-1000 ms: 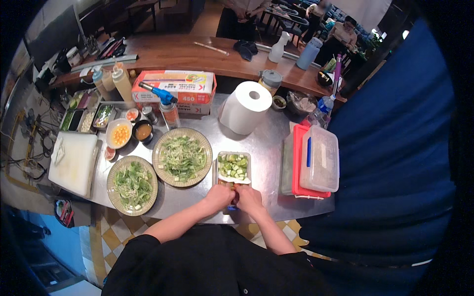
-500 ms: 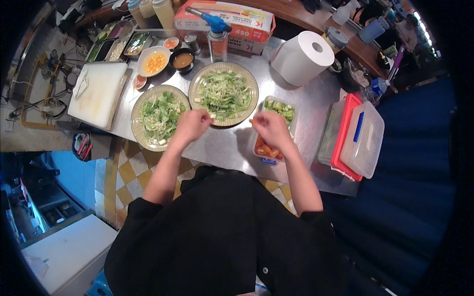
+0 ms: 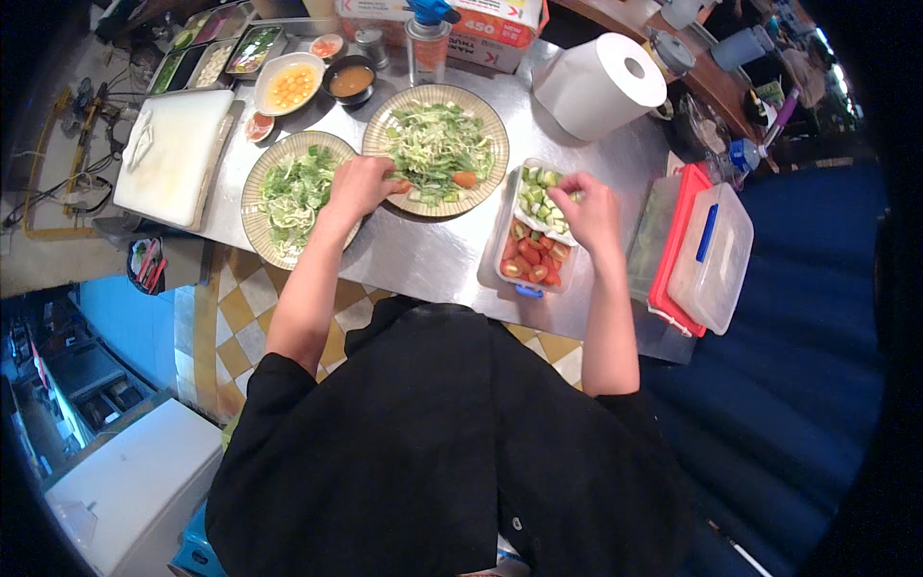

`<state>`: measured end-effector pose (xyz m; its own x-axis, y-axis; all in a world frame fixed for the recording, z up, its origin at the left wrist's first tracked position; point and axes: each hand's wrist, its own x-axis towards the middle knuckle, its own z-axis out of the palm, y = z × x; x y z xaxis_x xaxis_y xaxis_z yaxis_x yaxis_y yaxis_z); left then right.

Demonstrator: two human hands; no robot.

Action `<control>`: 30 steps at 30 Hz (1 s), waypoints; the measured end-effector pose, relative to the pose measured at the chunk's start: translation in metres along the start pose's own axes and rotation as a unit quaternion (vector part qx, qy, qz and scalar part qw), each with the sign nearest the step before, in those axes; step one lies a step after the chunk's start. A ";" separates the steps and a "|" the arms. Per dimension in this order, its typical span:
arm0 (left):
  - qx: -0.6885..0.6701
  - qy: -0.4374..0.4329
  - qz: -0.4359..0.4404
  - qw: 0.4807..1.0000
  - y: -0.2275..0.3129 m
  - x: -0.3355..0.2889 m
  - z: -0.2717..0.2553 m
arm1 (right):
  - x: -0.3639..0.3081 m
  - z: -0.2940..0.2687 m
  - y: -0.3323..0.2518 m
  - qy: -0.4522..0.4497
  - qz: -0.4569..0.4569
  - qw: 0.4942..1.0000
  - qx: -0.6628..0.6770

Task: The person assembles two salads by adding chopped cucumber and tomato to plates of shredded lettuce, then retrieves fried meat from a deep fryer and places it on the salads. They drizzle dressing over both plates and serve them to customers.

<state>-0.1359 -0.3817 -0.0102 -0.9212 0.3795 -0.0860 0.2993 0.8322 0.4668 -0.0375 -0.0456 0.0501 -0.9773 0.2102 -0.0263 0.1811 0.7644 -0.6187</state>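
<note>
My left hand [image 3: 360, 187] is closed in a pinch at the near left rim of the right-hand salad plate [image 3: 500, 144], with a cut tomato piece [image 3: 399, 187] at its fingertips. Shredded greens fill that plate, and another tomato piece [image 3: 465, 180] lies on them. A second ribbed plate [image 3: 252, 223] of greens stands to its left, partly behind my left wrist. My right hand [image 3: 590, 213] reaches over the chopped cucumber [image 3: 535, 195], fingertips drawn together at the pieces; what they grip is hidden. Cut tomatoes [image 3: 532, 258] fill the near part of the same clear container [image 3: 495, 252].
Behind the plates stand a bowl of yolk-coloured balls [image 3: 290, 88], a dark sauce bowl [image 3: 350, 81] and a blowtorch [image 3: 427, 48]. A paper roll [image 3: 601, 91] stands far right, with a red-rimmed lidded box [image 3: 673, 240] nearer. A white cutting board [image 3: 173, 159] lies left.
My right hand has moved right, from the gap by the tomatoes to the cucumber. My left hand has shifted slightly left and up. A tomato piece now lies on the right-hand plate.
</note>
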 end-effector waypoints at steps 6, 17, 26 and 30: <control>0.046 -0.036 0.035 0.998 0.010 0.000 0.002 | -0.058 -0.003 0.008 -0.125 0.050 0.985 -0.110; 0.117 0.086 0.162 0.976 0.022 -0.014 0.021 | -0.073 0.050 0.023 -0.022 -0.007 0.984 -0.179; 0.153 0.005 0.336 0.930 0.164 -0.033 0.095 | -0.052 0.008 0.009 -0.035 0.032 0.999 0.018; 0.210 -0.019 0.378 0.902 0.171 -0.035 0.093 | 0.017 0.010 -0.013 -0.013 -0.079 0.993 0.085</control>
<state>-0.0292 -0.2151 -0.0090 -0.4082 0.9091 0.0837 0.9129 0.4071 0.0307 -0.0579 -0.0580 0.0497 -0.9950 0.0775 0.0629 0.0056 0.6724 -0.7402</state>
